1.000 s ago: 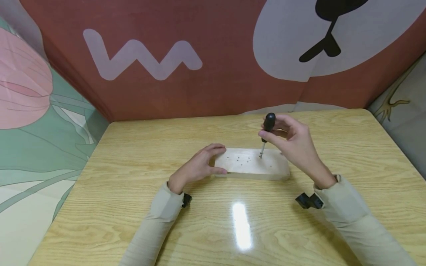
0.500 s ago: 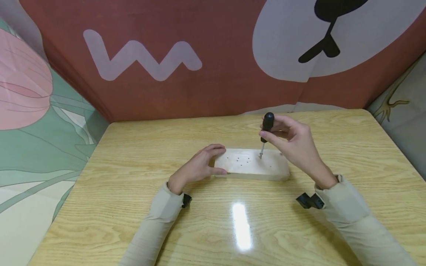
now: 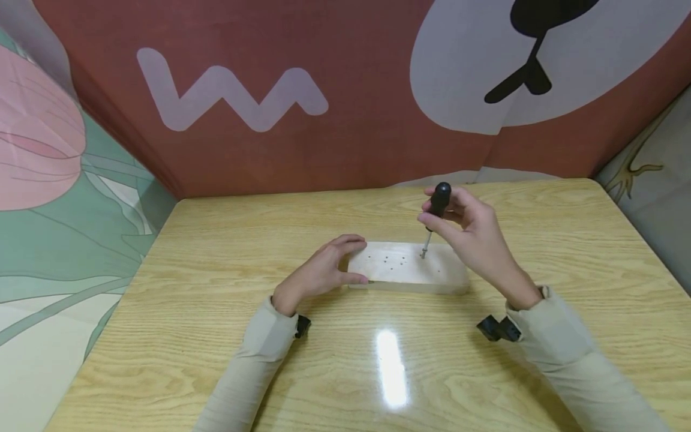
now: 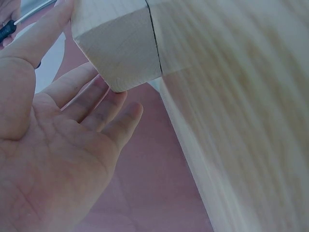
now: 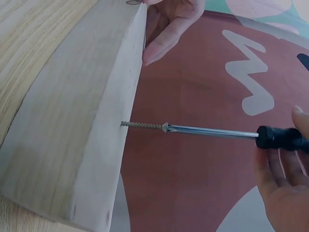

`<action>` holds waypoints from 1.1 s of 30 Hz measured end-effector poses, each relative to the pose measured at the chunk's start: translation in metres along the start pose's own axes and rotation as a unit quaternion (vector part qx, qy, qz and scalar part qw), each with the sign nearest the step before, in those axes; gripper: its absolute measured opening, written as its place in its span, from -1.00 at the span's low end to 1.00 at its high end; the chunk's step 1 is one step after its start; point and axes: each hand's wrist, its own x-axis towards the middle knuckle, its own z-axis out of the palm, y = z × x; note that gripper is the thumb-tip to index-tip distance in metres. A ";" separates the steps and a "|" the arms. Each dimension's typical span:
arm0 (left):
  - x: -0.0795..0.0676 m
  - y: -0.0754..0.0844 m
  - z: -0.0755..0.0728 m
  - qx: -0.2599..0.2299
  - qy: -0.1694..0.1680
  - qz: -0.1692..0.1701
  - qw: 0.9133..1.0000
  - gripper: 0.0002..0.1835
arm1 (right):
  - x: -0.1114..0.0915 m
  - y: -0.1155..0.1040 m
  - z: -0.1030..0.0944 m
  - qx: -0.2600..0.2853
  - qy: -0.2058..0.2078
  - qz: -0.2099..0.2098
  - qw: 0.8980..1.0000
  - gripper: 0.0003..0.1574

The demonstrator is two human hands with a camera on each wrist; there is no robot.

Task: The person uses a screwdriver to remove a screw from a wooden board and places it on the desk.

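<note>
A pale wooden block (image 3: 378,273) with several small holes in its top lies on the table. My left hand (image 3: 324,270) grips its left end, thumb on the near side and fingers on the far side. In my right hand (image 3: 475,234) is a screwdriver with a black handle (image 3: 440,198), held between thumb and fingers above the block's right half. The right wrist view shows the screwdriver's metal shaft (image 5: 212,131) in line with a screw (image 5: 145,125), its tip at the screw's head. The screw's point stands in the block's top, with most of its thread showing.
The wood-grain table (image 3: 216,336) extends around the block on every side. A red printed cloth (image 3: 270,156) hangs behind the table's far edge, with a floral cloth (image 3: 54,180) on the left. Small black cameras sit at both wrists.
The screwdriver's handle has tipped slightly to the right, and my right hand has shifted and turned a little around it. My left hand and the block stay where they were.
</note>
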 end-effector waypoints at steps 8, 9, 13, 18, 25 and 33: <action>0.000 0.000 0.000 -0.002 -0.001 -0.001 1.000 -0.20 | 0.000 -0.021 -0.002 0.004 0.014 -0.041 0.999 -0.55; 0.000 0.000 0.000 -0.002 -0.002 -0.001 1.000 -0.20 | 0.000 -0.019 -0.002 0.008 0.013 -0.038 0.999 -0.55; 0.000 0.000 0.000 -0.004 -0.003 -0.001 1.000 -0.21 | -0.001 -0.008 -0.003 0.010 0.005 -0.015 1.000 -0.55; 0.000 0.000 0.000 -0.001 -0.002 -0.001 1.000 -0.21 | -0.002 0.002 -0.003 -0.002 0.005 0.006 1.000 -0.58; 0.000 0.000 0.000 -0.004 -0.004 -0.005 1.000 -0.20 | -0.001 -0.018 -0.002 -0.001 0.018 -0.002 1.000 -0.63; 0.000 0.001 -0.001 -0.002 -0.004 -0.003 1.000 -0.19 | 0.000 -0.020 -0.003 -0.005 0.020 -0.022 1.000 -0.59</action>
